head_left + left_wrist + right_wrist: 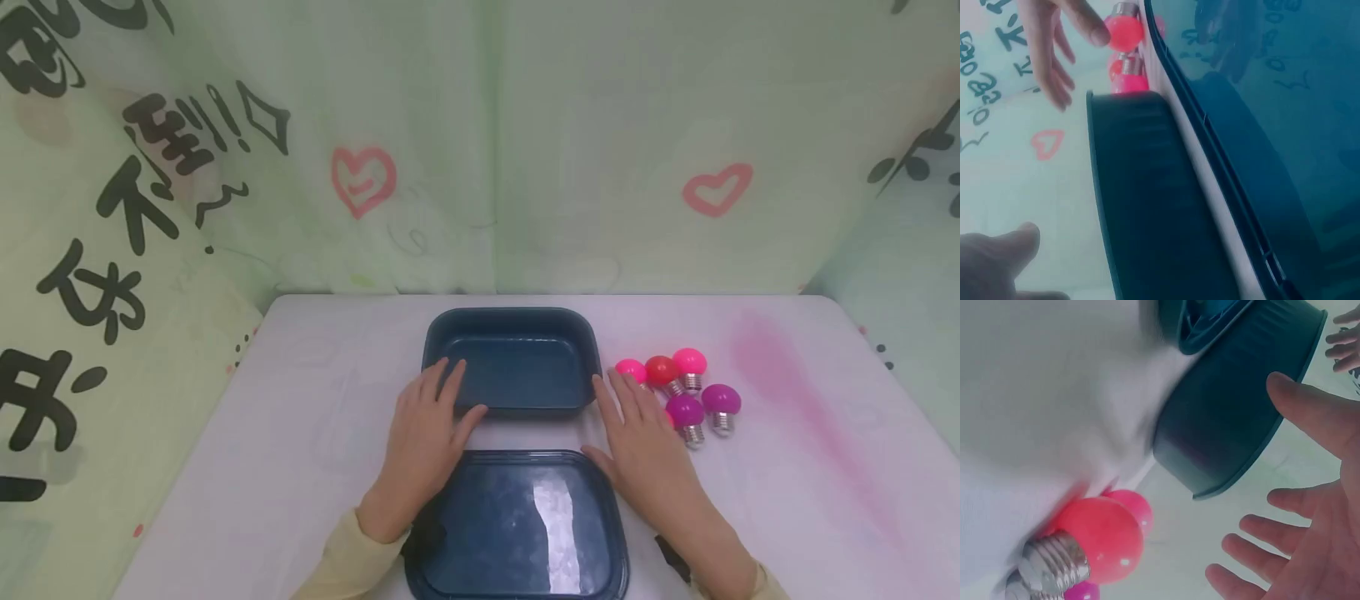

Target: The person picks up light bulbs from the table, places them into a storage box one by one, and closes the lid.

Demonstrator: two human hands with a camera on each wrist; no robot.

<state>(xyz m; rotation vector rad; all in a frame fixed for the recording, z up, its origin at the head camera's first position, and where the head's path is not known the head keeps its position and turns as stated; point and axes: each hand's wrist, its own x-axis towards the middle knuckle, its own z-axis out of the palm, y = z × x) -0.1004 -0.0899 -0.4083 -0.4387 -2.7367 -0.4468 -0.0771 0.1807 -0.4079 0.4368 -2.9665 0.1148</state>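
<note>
Two hands [422,437] [647,442] (fingers extended) flank the dark container [517,379].

Head view: dark blue lid [510,533], near rim cut by the lower frame edge; one pink bulb [669,419] mostly concealed behind the right grip [641,429]. Left wrist view: left grip [994,262] cropped at the edge.

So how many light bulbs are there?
6 visible, right of the container: pink bulb, red bulb and another pink bulb in back; purple bulb nearer, another purple bulb to its right; pinkish bulb partly behind the right hand, which may hide more.
</note>
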